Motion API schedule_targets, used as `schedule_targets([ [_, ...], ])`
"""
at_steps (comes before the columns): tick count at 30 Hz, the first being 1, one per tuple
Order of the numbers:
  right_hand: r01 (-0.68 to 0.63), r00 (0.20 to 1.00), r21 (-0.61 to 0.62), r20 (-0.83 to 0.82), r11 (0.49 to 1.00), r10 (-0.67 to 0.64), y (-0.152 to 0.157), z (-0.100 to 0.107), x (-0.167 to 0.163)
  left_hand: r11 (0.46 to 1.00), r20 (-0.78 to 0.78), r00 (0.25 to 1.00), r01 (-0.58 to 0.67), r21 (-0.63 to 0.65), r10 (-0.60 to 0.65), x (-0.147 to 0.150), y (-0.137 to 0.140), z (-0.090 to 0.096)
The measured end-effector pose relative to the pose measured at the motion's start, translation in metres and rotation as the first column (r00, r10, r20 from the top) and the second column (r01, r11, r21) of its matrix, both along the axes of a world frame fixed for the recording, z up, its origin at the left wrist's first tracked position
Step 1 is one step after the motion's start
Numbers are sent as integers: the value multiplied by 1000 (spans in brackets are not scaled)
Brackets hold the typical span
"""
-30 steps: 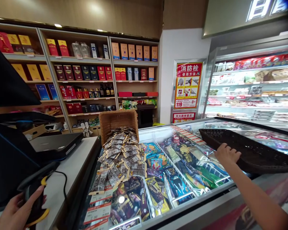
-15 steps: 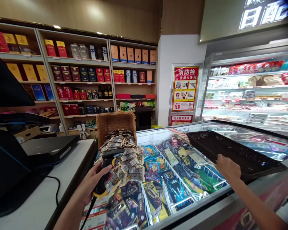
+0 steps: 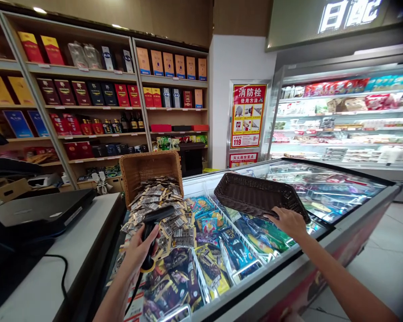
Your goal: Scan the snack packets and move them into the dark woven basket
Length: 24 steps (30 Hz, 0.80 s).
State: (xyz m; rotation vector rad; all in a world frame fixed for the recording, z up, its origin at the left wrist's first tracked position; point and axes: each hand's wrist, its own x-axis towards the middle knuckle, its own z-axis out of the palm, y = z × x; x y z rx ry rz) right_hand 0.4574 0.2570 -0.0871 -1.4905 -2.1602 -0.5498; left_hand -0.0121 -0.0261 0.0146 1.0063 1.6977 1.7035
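Note:
My left hand (image 3: 141, 250) is wrapped round the handle of a black barcode scanner (image 3: 151, 237) with yellow trim, and a cable trails down from it. The scanner's head is over a heap of small snack packets (image 3: 174, 232) on the freezer's left end. Behind it a tan wicker basket (image 3: 151, 167) lies tipped on its side, packets spilling from its mouth. My right hand (image 3: 290, 223) grips the near rim of a dark brown woven basket (image 3: 251, 190), which is tilted above the freezer. No goods show inside that basket.
Below is a chest freezer (image 3: 278, 273) with wire-divided bags of ice cream (image 3: 211, 268). To the left stands a white counter (image 3: 83, 237) with a black flat device (image 3: 50, 214) and a cable. Shelves of boxed bottles (image 3: 107, 94) and a lit chiller (image 3: 339, 116) line the back.
The dark basket has swung leftward over the freezer with my right hand, its inside now showing more. The view has turned a little right. My left hand still holds the scanner above the packets.

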Motion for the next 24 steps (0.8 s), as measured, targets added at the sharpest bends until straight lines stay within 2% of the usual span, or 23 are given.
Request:
schedule_targets([
  [4,119,990,-110,92,987,-109,-10,12,-12,998,13,999,-39,40,39,13,2,-1],
  [8,174,982,-192,103,966,-156,-13,26,-42,995,24,996,-89,46,88,17,2,4],
  [13,168,984,-248,-13,954,-176,2,42,-100,981,55,983,-181,72,177,7,-1,4],
  [18,81,984,-301,-125,950,-124,4,57,-162,979,103,977,-193,69,185,2,-2,1],
  [22,42,968,-336,-218,941,-121,-9,63,-183,984,116,979,-173,50,167,9,-4,6],
  [24,59,960,-310,-243,949,-139,-17,65,-185,990,115,985,-138,41,132,14,-6,10],
])
